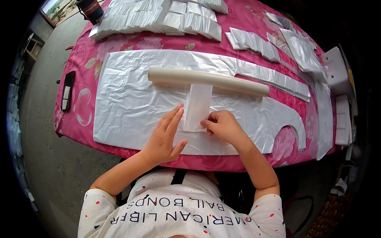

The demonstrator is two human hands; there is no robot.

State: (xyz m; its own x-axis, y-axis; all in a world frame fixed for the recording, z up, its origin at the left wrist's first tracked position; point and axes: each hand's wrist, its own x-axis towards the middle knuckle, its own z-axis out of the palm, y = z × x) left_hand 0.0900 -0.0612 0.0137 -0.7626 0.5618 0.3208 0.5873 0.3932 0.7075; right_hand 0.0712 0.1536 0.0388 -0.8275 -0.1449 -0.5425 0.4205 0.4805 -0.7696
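Observation:
A narrow white translucent plastic sleeve (198, 105) lies on a large silvery-white plastic sheet (127, 99). Its far end meets a long beige tube (208, 82), which rests crosswise on the sheet. My right hand (221, 126) pinches the sleeve's near right corner between thumb and fingers. Just left of the sleeve, my left hand (166, 135) is held edge-on with its fingers stretched out and the thumb apart. Nothing is in it. Whether its fingertips touch the sleeve I cannot tell.
A pink flowered cloth (79, 119) covers the table. Stacks of flat plastic bags (135, 18) fill the far side, beside a dark cup (90, 11). A black phone-like object (68, 91) lies at the left edge. White boxes (337, 71) stand at the right.

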